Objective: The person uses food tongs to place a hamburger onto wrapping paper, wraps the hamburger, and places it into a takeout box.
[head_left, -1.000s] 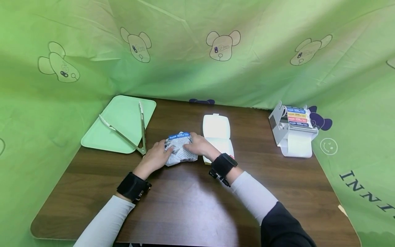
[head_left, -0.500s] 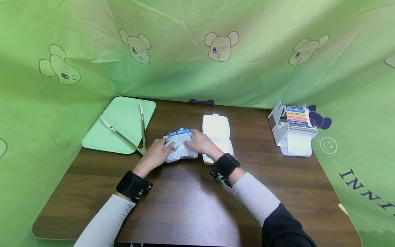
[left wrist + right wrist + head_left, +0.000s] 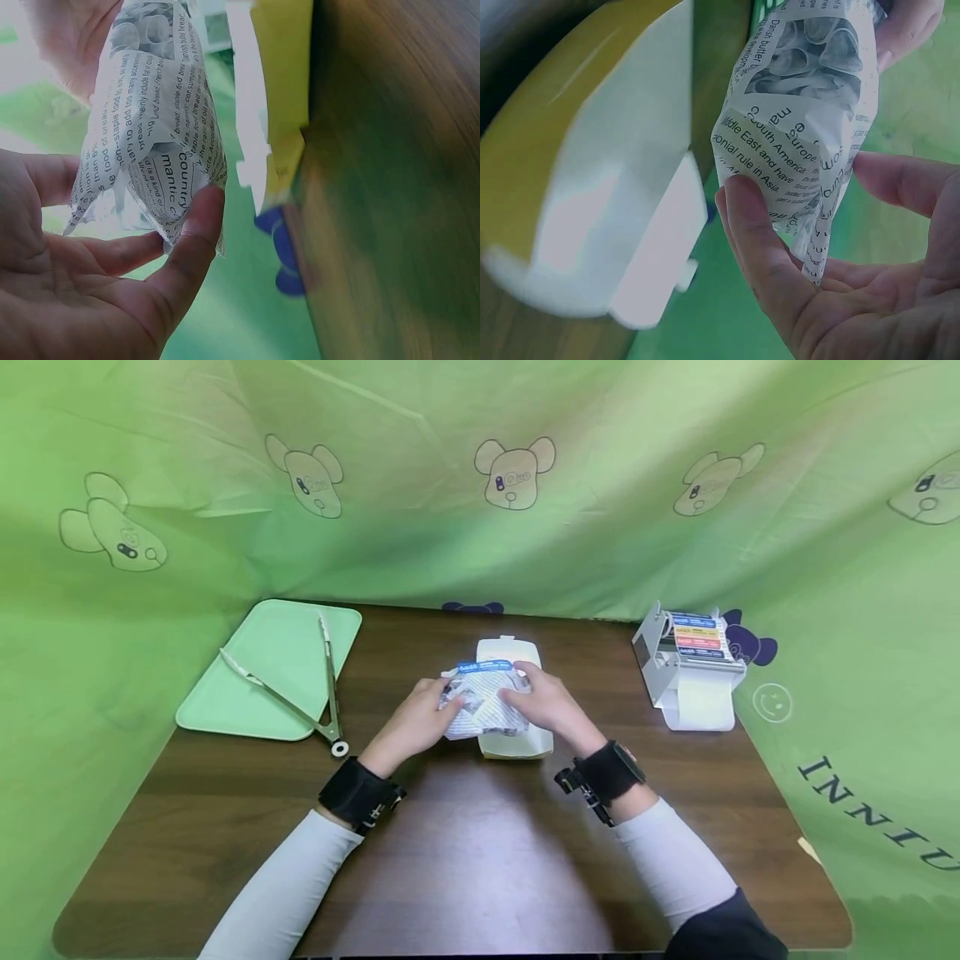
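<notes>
A parcel wrapped in newsprint-patterned paper [image 3: 483,703], with a blue label strip [image 3: 485,667] along its far edge, is held up between both hands. My left hand [image 3: 420,718] grips its left end; in the left wrist view, thumb and fingers bend round the folded paper. At the opposite end my right hand [image 3: 551,700] holds it the same way, as the right wrist view shows. Beneath the parcel stands an open white takeaway box [image 3: 525,745], partly covered, its outside yellow in the left wrist view [image 3: 281,82]. What the paper wraps is hidden.
On the left lies a pale green tray [image 3: 225,710] with metal tongs [image 3: 288,702] spread open across it, their hinge end on the wooden table [image 3: 480,877]. At the back right stands a label dispenser [image 3: 693,668] with a coloured label roll. Green cloth [image 3: 412,527] hangs behind.
Both hands have lifted the wrapped parcel and carried it right, from beside the white box to above it. The head view has also shifted slightly. Tongs and tray stay put.
</notes>
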`<state>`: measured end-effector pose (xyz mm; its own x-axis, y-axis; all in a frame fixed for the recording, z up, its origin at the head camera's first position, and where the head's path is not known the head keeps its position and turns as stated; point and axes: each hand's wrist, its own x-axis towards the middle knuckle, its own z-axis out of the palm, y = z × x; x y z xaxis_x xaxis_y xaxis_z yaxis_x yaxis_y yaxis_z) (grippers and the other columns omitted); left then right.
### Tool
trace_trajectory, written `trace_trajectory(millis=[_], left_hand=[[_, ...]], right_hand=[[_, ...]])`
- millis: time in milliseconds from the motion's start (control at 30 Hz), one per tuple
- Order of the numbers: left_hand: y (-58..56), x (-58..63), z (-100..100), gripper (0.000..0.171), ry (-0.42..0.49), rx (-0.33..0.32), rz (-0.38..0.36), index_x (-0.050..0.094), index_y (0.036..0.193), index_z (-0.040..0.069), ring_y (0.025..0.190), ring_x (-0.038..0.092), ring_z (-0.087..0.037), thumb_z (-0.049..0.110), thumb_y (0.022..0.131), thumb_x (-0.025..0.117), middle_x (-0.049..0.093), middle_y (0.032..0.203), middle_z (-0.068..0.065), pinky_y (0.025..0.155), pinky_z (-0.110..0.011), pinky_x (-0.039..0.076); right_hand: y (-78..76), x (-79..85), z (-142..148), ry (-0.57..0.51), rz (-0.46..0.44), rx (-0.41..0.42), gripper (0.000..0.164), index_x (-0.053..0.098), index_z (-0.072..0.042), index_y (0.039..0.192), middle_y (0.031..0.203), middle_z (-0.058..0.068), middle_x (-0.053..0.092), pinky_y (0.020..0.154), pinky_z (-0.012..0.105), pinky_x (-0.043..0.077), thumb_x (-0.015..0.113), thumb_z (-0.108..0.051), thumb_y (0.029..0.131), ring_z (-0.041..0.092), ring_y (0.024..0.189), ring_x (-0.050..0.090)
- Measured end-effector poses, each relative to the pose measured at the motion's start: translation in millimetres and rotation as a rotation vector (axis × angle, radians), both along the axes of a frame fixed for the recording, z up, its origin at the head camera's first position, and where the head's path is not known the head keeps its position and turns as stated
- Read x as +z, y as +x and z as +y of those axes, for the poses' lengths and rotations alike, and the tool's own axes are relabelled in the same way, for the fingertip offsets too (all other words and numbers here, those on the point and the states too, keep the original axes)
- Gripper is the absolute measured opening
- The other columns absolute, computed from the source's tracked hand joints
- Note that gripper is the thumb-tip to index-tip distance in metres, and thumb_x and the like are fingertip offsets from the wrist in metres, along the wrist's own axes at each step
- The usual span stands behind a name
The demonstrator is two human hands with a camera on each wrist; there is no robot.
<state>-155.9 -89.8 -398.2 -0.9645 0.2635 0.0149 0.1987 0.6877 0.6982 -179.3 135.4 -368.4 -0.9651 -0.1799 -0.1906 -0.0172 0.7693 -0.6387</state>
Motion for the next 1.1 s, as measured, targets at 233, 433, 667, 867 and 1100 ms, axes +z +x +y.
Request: trace_trajectory(millis=[233,433,667,867,1100], left_hand=[[-3.5,-6.8,30.2,0.062,0.003,-0.063,-0.066,0.041,0.151,-0.004,0.129,0.053,-0.034,0.037,0.106,0.051,0.047,0.146,-0.026,0.107,-0.050,0.044],[-5.8,-13.7,43.5,0.064,-0.020,-0.091,-0.102,0.040,0.153,-0.001,0.127,0.054,-0.031,0.040,0.105,0.052,0.047,0.147,-0.023,0.106,-0.049,0.045],[-6.8,-20.4,52.7,0.063,-0.058,-0.104,-0.114,0.041,0.153,0.001,0.120,0.056,-0.030,0.040,0.105,0.052,0.050,0.143,-0.023,0.103,-0.048,0.047],[-5.9,-25.6,52.5,0.062,-0.057,-0.115,-0.106,0.040,0.153,0.000,0.127,0.054,-0.031,0.037,0.105,0.052,0.049,0.146,-0.024,0.107,-0.048,0.045],[-6.1,-31.3,52.0,0.063,-0.080,-0.117,-0.108,0.042,0.152,0.001,0.136,0.045,-0.033,0.040,0.104,0.053,0.048,0.149,-0.022,0.112,-0.050,0.039]], right_hand=[[6.5,-6.3,34.0,0.024,-0.008,-0.030,0.074,0.033,-0.007,0.157,0.156,0.024,0.040,0.114,0.057,0.035,0.062,-0.040,0.097,0.041,0.142,0.041],[8.2,-13.1,50.0,0.027,-0.017,-0.040,0.073,0.034,-0.005,0.156,0.155,0.024,0.041,0.114,0.057,0.034,0.062,-0.038,0.097,0.042,0.142,0.040],[7.0,-21.4,58.4,0.029,-0.038,-0.046,0.071,0.036,-0.004,0.155,0.154,0.025,0.043,0.114,0.057,0.034,0.063,-0.037,0.098,0.043,0.140,0.041],[5.4,-28.8,59.8,0.024,-0.056,-0.048,0.071,0.036,-0.005,0.155,0.154,0.024,0.043,0.115,0.057,0.033,0.063,-0.036,0.098,0.042,0.141,0.041],[5.0,-33.5,58.2,0.051,-0.069,-0.039,0.070,0.037,-0.002,0.154,0.153,0.026,0.043,0.115,0.057,0.034,0.064,-0.034,0.098,0.043,0.141,0.041]])
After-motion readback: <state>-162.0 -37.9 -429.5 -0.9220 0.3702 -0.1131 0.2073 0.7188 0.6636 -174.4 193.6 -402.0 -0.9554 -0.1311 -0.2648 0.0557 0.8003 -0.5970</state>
